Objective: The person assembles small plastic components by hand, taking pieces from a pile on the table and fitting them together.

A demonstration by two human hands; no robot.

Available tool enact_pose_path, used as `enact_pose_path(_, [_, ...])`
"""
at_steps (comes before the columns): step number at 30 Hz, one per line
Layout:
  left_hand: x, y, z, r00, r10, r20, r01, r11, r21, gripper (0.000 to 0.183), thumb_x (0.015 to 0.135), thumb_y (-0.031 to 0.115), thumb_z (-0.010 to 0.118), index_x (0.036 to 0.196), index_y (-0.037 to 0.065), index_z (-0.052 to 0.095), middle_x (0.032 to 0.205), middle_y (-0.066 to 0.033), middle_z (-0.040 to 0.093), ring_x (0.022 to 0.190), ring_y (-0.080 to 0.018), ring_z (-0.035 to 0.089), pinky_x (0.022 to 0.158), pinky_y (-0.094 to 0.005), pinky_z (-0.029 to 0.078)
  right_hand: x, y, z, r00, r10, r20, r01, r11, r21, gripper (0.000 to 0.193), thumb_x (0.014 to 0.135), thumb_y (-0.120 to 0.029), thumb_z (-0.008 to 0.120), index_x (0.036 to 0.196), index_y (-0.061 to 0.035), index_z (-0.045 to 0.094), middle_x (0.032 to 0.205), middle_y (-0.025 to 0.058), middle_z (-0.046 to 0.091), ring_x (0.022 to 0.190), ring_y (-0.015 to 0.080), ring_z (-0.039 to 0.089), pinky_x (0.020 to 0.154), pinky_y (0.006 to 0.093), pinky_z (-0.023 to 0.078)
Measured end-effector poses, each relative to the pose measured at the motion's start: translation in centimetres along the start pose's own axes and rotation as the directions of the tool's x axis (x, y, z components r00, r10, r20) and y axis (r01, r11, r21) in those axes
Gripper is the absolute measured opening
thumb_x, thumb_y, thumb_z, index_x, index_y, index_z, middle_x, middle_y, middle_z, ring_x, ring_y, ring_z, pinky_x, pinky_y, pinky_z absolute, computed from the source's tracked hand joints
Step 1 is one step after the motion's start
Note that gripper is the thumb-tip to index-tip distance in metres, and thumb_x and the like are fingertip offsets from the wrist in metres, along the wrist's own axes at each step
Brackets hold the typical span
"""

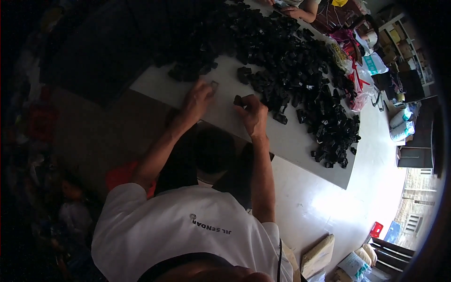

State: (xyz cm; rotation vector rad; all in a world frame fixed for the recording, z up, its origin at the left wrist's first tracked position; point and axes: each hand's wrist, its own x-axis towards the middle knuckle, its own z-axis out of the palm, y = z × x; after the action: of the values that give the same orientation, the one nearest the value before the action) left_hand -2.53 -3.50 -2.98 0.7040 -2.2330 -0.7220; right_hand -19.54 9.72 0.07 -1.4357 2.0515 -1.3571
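My left hand (199, 97) is closed over the near edge of the white table, its fingers pinching a small, pale, rectangular piece (214, 86). Just to the right, my right hand (254, 113) is also closed, with a small black plastic part (238, 100) between thumb and fingers. The two hands are apart, a short gap of tabletop between them. Beyond them spreads a large heap of small black plastic parts (291, 70), too jumbled to tell their exact kind. A single black part (280, 118) lies at the heap's near edge, close to my right hand.
The white table (324, 171) runs diagonally before me. Across it, another person's hand (293, 12) works at the far edge. Plastic bags (361, 89) stand past the heap's right side. Large dark shapes fill the left. A cardboard piece (317, 255) lies on the floor at lower right.
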Motion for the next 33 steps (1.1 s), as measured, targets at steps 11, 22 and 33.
enact_pose_path(11, [1.6,1.3,1.2,0.997,-0.047,0.058,0.037,0.986,0.162,0.033,0.085,0.014,0.071,0.114,0.008,0.057,0.114,-0.0136,0.054,0.090,-0.0340,0.059,0.072,-0.0446,0.050,-1.7,-0.7,-0.5,0.953,0.283,0.103,-0.296,0.810,0.506,0.024,0.072,0.004,0.071,0.088,-0.0016,0.055,0.072,0.0021,0.054,0.062,0.0115,0.051,0.054,0.0285,0.042])
enact_pose_path(22, [0.5,4.5,-0.2,0.918,-0.169,0.360,0.354,0.759,-0.546,0.024,0.080,0.001,0.068,0.102,0.001,0.060,0.095,-0.0073,0.065,0.084,-0.0151,0.062,0.072,-0.0301,0.051,-1.6,-2.0,0.7,0.992,-0.075,-0.106,0.099,0.964,0.248,0.021,0.076,0.005,0.068,0.094,-0.0019,0.061,0.085,0.0087,0.061,0.075,0.0212,0.060,0.067,0.0308,0.048])
enact_pose_path(33, [-0.4,5.6,-1.2,0.782,-0.182,0.596,0.617,0.361,-0.700,0.017,0.088,0.011,0.066,0.103,0.005,0.059,0.087,-0.0035,0.064,0.072,-0.0108,0.063,0.062,-0.0253,0.053,-3.5,-3.5,0.5,0.980,-0.186,-0.071,0.190,0.981,0.042,0.017,0.078,0.005,0.065,0.093,-0.0016,0.062,0.085,0.0093,0.057,0.074,0.0190,0.061,0.067,0.0287,0.048])
